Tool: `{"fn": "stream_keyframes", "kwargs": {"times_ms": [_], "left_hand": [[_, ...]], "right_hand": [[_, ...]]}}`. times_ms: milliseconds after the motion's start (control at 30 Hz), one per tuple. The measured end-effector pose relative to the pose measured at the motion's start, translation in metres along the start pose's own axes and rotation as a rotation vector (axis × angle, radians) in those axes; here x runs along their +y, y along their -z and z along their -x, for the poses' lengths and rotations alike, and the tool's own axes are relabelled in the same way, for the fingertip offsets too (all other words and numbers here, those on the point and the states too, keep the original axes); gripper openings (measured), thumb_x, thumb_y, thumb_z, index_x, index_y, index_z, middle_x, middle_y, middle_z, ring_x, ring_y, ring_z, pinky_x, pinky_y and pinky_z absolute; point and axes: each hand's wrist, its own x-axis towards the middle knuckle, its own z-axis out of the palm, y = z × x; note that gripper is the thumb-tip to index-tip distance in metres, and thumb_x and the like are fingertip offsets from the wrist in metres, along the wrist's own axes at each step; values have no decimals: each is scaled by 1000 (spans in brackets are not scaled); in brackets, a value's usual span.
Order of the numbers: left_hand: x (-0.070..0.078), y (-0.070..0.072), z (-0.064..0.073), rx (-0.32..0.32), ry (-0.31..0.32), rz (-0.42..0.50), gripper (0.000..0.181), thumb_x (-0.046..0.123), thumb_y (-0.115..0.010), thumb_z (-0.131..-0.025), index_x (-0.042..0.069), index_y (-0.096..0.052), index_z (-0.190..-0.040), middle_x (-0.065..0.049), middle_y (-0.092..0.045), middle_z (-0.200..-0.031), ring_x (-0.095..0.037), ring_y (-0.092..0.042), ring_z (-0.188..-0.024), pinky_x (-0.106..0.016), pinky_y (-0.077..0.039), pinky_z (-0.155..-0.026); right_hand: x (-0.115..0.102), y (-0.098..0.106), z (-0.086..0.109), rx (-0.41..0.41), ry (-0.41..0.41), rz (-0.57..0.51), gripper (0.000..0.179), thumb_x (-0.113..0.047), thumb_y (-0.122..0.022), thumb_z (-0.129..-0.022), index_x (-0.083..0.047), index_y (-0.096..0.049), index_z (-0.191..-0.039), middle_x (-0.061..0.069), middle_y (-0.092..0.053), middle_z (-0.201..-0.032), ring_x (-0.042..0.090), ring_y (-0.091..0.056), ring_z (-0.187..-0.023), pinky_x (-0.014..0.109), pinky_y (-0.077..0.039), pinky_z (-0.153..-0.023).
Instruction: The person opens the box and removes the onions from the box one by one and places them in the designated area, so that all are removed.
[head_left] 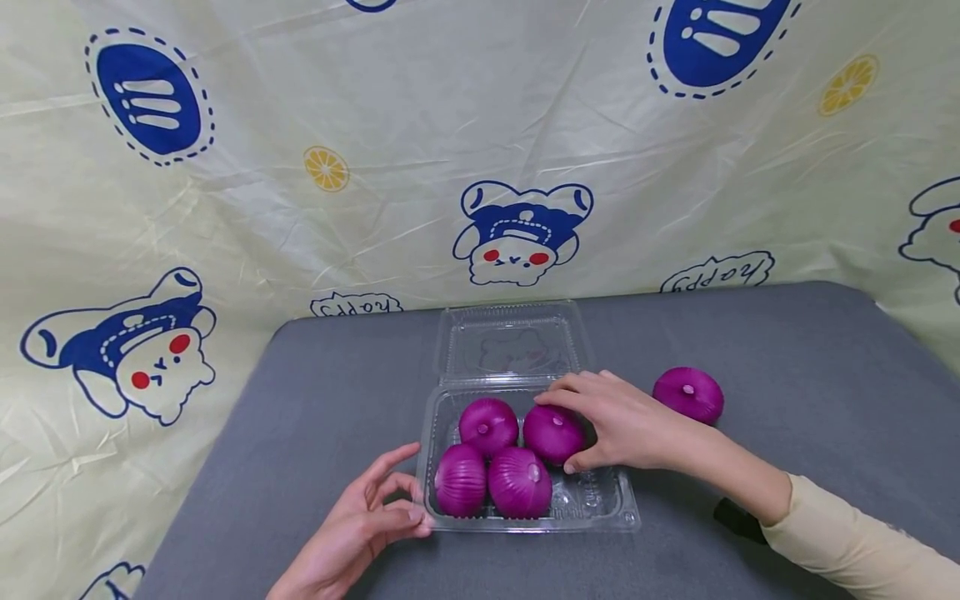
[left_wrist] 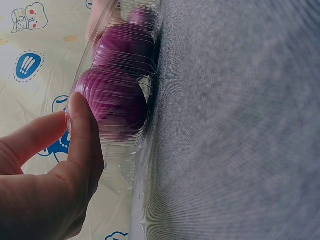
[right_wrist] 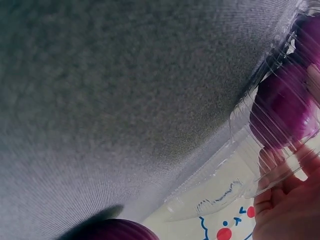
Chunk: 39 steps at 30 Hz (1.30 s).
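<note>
A clear plastic clamshell container [head_left: 592, 523] stands on the table with its lid [head_left: 513, 342] folded back. Several purple onions lie inside, among them a back-left onion [head_left: 488, 427], a front-left onion [head_left: 461, 481] and a front onion [head_left: 520, 483]. My right hand [head_left: 611, 417] grips the back-right onion [head_left: 553, 434] from above, thumb on the near side and fingers on the far side. At the container's left edge, my left hand [head_left: 375, 512] pinches the rim; in the left wrist view the thumb and a finger of that hand [left_wrist: 60, 155] meet there.
Another purple onion [head_left: 688, 395] lies on the grey table [head_left: 337, 392], right of the container and behind the right forearm. A dark object [head_left: 738, 521] is partly hidden under the right wrist. A printed cloth [head_left: 390, 125] hangs behind the table.
</note>
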Motion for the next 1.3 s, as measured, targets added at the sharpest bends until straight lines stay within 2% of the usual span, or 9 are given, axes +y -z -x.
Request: {"fn": "stream_keyframes", "kwargs": {"times_ms": [200, 467, 633, 800, 1067, 1133, 1300], "left_hand": [[1, -1, 0, -2, -6, 0, 80, -9, -62, -88, 6, -20, -154, -10, -51, -103, -20, -67, -84, -38, -54, -89], [3, -2, 0, 10, -5, -11, 79, -8, -63, -87, 6, -21, -153, -10, -51, -102, -21, -67, -84, -37, -54, -88], [2, -2, 1, 20, -6, -16, 79, -8, -63, -87, 5, -21, -153, -10, -51, -102, -20, -67, -83, -37, -54, -88], [2, -2, 1, 20, -3, -11, 79, -7, -63, -88, 5, -20, -153, -9, -51, -102, -20, -67, -83, -38, -54, -89], [1, -3, 0, 15, -11, -13, 79, -7, -63, -88, 4, -20, -153, -9, -52, -101, -21, -67, -83, -38, -54, -89], [0, -2, 1, 15, -13, -16, 78, -7, -62, -88, 4, -20, -153, -9, -52, -101, -21, -67, -83, -38, -54, -89], [-1, -2, 2, 10, -20, -22, 78, -8, -62, -88, 4, -20, -153, -9, -51, -101, -21, -67, -84, -39, -53, -89]], "right_hand": [[6, 0, 3, 20, -10, -47, 69, -43, -85, -69, -25, -61, -130, -9, -55, -127, 13, -49, -113, 40, -44, -89], [10, 4, 13, 12, -85, -273, 66, -42, -85, -70, -36, -57, -129, -16, -50, -128, 13, -45, -118, 40, -50, -83], [9, 3, 16, 18, -93, -357, 65, -43, -84, -72, -40, -54, -130, -17, -48, -129, 12, -47, -118, 36, -53, -82], [10, -1, 20, 61, -85, -433, 67, -42, -84, -74, -36, -54, -133, -17, -48, -131, 12, -50, -119, 33, -55, -83], [5, 2, 28, 107, -116, -471, 69, -42, -84, -74, -30, -55, -135, -16, -49, -131, 15, -49, -121, 35, -55, -82], [3, 4, 29, 121, -113, -514, 68, -39, -84, -74, -29, -56, -135, -14, -51, -131, 16, -50, -119, 35, -56, -81], [-2, 10, 35, 154, -82, -644, 64, -27, -81, -78, -22, -55, -136, -8, -54, -130, 17, -54, -116, 35, -53, -90]]}}
